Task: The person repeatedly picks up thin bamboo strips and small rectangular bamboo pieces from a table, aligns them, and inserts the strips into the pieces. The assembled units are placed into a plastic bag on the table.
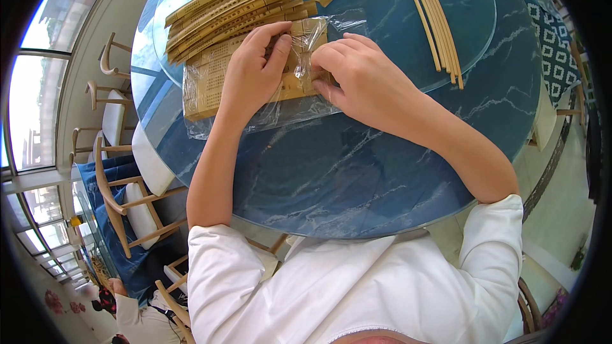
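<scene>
Head view: both hands' fingers [280, 41] pinch a plastic-wrapped bundle [210, 83] on blue marble table [331, 178]; chairs [127, 204] beside windows.

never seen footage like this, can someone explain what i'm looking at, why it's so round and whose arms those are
There is no machine here. A wide fisheye camera worn on a person's head looks down, so straight edges bend. The arms coming from the lower edge are that person's own. Both the left hand and the right hand press on a clear plastic bag of tan paper-sleeved chopsticks lying on a round blue marble-patterned table. More sleeved chopsticks and bare wooden chopsticks lie on a glass turntable.
</scene>
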Demonstrator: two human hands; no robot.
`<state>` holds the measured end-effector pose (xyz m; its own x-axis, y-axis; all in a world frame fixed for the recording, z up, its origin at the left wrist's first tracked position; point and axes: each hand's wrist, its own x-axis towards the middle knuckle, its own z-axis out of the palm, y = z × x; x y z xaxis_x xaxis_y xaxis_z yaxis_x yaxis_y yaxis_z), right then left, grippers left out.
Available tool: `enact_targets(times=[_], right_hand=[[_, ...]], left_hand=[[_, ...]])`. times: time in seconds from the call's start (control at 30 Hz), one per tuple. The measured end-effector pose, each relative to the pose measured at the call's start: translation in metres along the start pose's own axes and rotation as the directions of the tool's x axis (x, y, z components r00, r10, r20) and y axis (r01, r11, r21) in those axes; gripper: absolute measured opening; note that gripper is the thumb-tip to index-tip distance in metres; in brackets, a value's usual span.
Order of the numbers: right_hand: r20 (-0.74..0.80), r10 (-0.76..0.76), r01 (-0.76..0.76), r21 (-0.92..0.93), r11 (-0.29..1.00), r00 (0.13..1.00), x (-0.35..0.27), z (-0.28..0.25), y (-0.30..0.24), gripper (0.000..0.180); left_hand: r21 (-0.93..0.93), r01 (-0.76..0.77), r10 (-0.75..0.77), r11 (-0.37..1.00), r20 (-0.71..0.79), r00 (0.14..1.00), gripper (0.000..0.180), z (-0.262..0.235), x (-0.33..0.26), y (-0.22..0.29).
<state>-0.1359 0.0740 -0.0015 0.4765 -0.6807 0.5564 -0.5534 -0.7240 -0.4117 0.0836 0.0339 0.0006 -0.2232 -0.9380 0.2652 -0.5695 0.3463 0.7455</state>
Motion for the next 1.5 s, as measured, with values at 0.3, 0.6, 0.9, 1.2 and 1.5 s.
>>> enact_targets(times=[0.3,0.6,0.9,1.2,1.5], right_hand=[[-0.042,0.055,-0.049,0.134,0.990,0.998,-0.002,0.005,0.007,0.014],[0.176,0.213,-0.227,0.065,0.972,0.961,-0.002,-0.025,0.026,0.015],[0.088,0.114,-0.116,0.020,0.993,0.990,-0.005,-0.008,0.010,0.026],[-0.018,-0.001,-0.001,-0.076,0.997,1.000,-0.007,0.004,0.005,0.024],[-0.012,0.092,-0.090,0.139,0.986,0.996,-0.003,0.012,0.013,0.017]], left_hand=[[0.032,-0.051,0.051,0.998,-0.002,0.999,0.030,0.002,0.001,0.001],[0.055,-0.100,0.099,0.993,0.020,0.995,0.031,0.001,0.002,0.002],[0.060,-0.084,0.084,0.995,0.018,0.996,0.031,0.002,0.001,0.005],[0.056,-0.080,0.079,0.995,0.013,0.997,0.030,0.002,-0.001,0.005],[0.052,-0.109,0.108,0.993,0.027,0.994,0.031,0.003,0.002,0.004]])
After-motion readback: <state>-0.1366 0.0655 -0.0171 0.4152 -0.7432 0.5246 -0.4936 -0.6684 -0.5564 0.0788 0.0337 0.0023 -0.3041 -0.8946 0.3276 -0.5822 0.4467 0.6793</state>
